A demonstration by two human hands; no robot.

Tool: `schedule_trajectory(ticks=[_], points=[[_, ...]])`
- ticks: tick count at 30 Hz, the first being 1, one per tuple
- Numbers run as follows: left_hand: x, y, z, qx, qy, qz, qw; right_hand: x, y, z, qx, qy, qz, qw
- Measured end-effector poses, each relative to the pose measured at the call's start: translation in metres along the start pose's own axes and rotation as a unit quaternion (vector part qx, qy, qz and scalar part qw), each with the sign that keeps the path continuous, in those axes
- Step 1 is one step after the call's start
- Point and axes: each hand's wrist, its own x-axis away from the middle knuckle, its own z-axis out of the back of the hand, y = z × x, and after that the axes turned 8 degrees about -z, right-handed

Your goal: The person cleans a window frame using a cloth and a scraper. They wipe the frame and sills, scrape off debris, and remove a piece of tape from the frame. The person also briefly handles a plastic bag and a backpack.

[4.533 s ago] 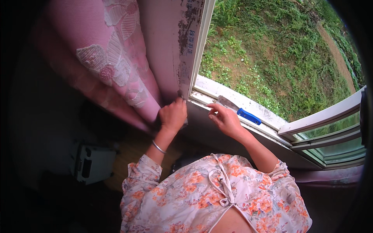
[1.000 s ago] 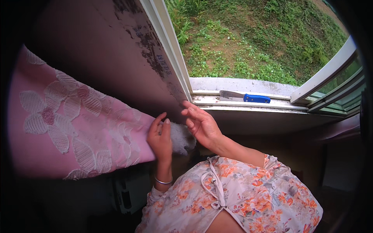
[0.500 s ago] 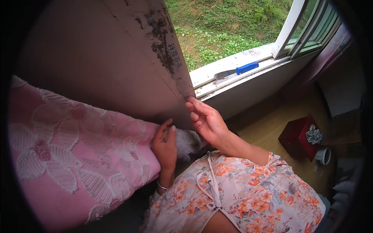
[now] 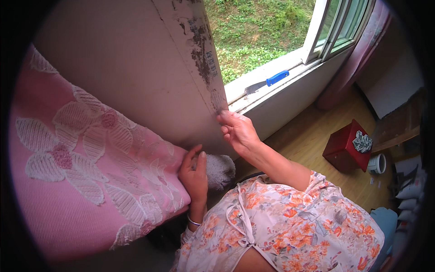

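Note:
My right hand [image 4: 239,132] is at the lower end of the pale wall's edge strip [image 4: 209,68], which carries dark patches of stuck-on residue and faded print. Its thumb and forefinger are pinched against that edge; whatever lies between them is too small to make out. My left hand [image 4: 195,176], a bangle at its wrist, rests beside the pink curtain [image 4: 81,154] with white stitched flowers. Its thumb and fingers are apart, pointing up, with nothing visible in them. A scraper [image 4: 277,78] with a blue handle lies on the white window sill [image 4: 292,61].
Close beside my left hand is a grey fuzzy thing [image 4: 220,172]. The window [image 4: 337,31] stands open onto a grassy slope. On the wooden floor to the right are a dark red box [image 4: 340,149] with a crumpled grey cloth [image 4: 362,142] on it, and a white bucket [image 4: 377,164].
The view has shifted a little. My right thumb and forefinger have closed against the wall edge, where they were looser before. My left hand stays beside the curtain.

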Motion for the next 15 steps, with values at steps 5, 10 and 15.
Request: schedule_trajectory(ticks=[5,10,15], points=[[0.002,0.003,0.002,0.001,0.0,-0.01,1.0,-0.001,0.006,-0.009,0.02,0.023,0.051,0.998],[0.007,0.004,0.003,-0.002,-0.003,0.012,1.0,0.005,0.005,-0.015,0.029,0.021,0.083,0.996],[0.011,-0.001,0.0,0.02,0.003,-0.014,1.0,0.016,-0.003,-0.013,0.029,0.002,0.109,0.994]])
